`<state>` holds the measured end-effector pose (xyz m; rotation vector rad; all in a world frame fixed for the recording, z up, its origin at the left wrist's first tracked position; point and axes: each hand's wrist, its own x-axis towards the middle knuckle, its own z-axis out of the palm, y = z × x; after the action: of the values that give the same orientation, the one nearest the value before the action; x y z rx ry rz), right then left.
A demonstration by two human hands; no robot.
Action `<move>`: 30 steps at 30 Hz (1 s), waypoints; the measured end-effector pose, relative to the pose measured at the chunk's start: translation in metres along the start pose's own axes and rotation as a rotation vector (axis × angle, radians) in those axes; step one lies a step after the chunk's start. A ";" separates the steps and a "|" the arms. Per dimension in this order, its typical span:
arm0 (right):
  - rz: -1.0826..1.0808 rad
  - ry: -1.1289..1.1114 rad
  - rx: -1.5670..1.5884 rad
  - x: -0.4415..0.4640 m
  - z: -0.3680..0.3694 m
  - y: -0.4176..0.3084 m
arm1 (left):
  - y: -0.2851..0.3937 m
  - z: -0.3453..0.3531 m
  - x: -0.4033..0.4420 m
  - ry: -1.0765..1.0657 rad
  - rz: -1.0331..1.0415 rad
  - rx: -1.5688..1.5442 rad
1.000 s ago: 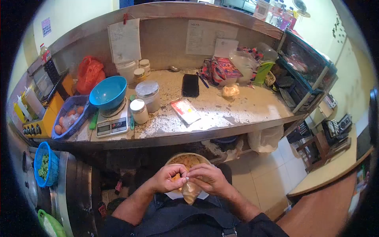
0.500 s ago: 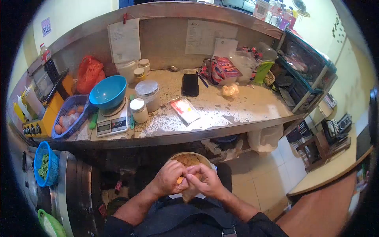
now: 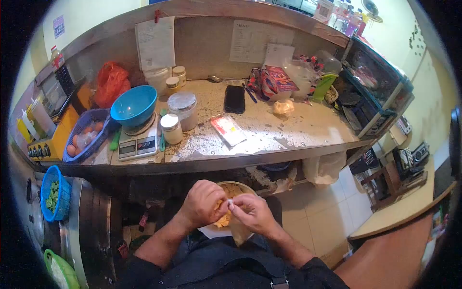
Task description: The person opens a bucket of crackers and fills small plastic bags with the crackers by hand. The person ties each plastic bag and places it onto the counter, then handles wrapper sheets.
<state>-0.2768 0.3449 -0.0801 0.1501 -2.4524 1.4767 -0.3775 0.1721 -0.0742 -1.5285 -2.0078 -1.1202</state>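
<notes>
In front of my lap, both hands meet over a round tub (image 3: 248,187) with yellow-brown pieces in it. My left hand (image 3: 204,203) is closed, its fingertips at a small whitish twist between the hands. My right hand (image 3: 253,213) pinches the top of a small clear plastic bag (image 3: 239,232), which hangs below its fingers. What the bag holds is hard to make out. Orange pieces (image 3: 222,221) show just under my left hand, inside the tub. The curled fingers hide part of the bag's top.
On the counter stand a kitchen scale (image 3: 138,147) with a blue bowl (image 3: 134,107), white-lidded jars (image 3: 171,129), a phone (image 3: 235,99) and a red-and-white packet (image 3: 228,130). A basket of eggs (image 3: 90,137) is at left. The counter's front edge (image 3: 216,163) runs beyond the tub.
My left hand has lifted slightly and turned, uncovering orange pieces below it. A whitish twist now shows between my fingertips. The view has shifted slightly.
</notes>
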 end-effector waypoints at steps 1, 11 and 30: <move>-0.013 0.035 0.035 0.001 -0.001 0.000 | -0.001 0.001 0.000 -0.017 -0.047 -0.029; 0.294 0.055 0.480 -0.006 0.008 0.013 | 0.015 0.047 -0.040 0.054 -0.548 -0.714; -0.011 0.786 0.277 0.066 -0.137 0.009 | 0.061 -0.109 0.058 0.166 0.037 -0.624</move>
<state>-0.3174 0.4729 -0.0088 -0.3085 -1.6206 1.4868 -0.3589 0.1294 0.0558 -1.6588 -1.5857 -1.9093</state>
